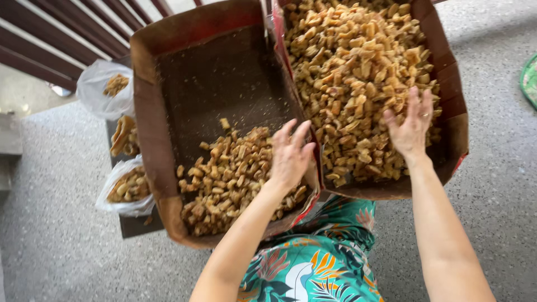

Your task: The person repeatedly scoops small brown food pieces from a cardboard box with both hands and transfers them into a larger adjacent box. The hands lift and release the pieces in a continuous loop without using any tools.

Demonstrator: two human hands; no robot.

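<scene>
Two brown cardboard boxes sit side by side on the floor in front of my knees. The left box (146,106) is mostly bare, with a small heap of golden fried snack pieces (224,179) at its near end. The right box (450,78) is nearly full of the same snack pieces (358,61). My left hand (290,154) hovers with fingers apart over the wall between the boxes, at the edge of the small heap. My right hand (411,126), palm down with fingers spread, rests on the pieces at the near right of the full box.
Clear plastic bags of snacks (126,190) (106,86) and a loose pile (124,137) lie on a dark low board left of the boxes. Dark railing bars (61,39) run along the top left. Speckled grey floor (492,184) surrounds everything. A green object (529,78) shows at the right edge.
</scene>
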